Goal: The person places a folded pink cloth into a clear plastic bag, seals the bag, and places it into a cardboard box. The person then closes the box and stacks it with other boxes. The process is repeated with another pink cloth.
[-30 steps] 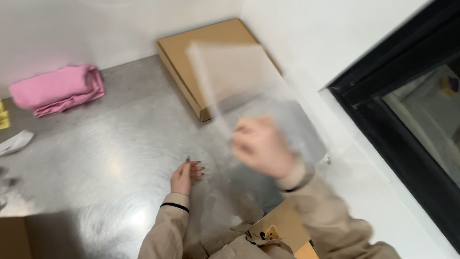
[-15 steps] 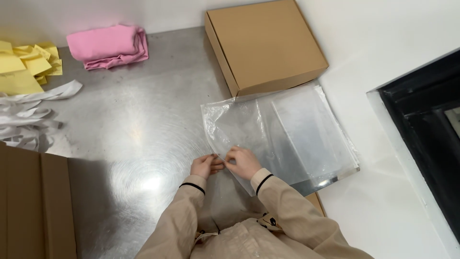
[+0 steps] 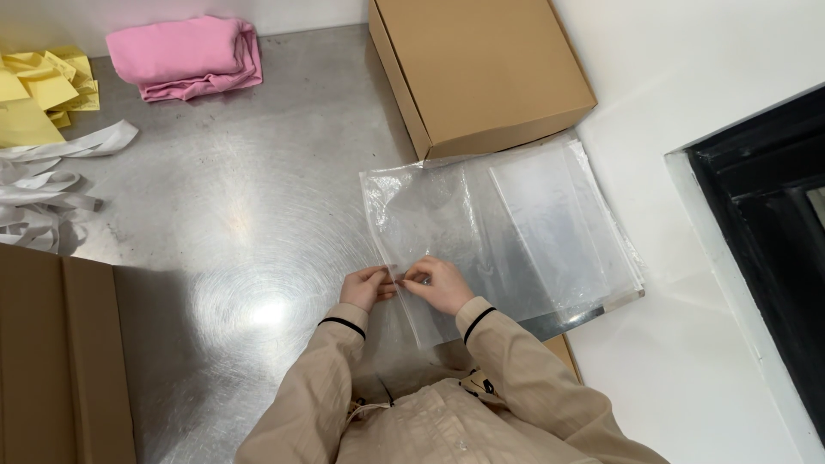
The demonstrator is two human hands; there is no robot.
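- I see the steel table (image 3: 258, 198) filling most of the view; its right edge runs just right of the clear plastic bag (image 3: 507, 228), where a white surface begins; the broadest bare stretch of metal lies left of the bag, out towards the view's left side
- Beyond the bag, touching its far edge, sits a closed brown cardboard box (image 3: 477, 69); well to the left of the bag, at the near left corner, a flat brown cardboard sheet (image 3: 51, 361) overlaps the table
- Far left of the bag and further back lies a folded pink cloth (image 3: 185, 53); left of that a heap of yellow paper pieces (image 3: 39, 90); nearer than these, a tangle of white strips (image 3: 47, 180)
- The bag lies flat on the table, its near-left edge under my hands, its right side reaching the table's edge
- My left hand (image 3: 365, 286) and right hand (image 3: 438, 283) are close together, fingertips nearly meeting; both are curled and pinched on the bag's near-left edge; the rest of the bag spreads away from them, up and to the right
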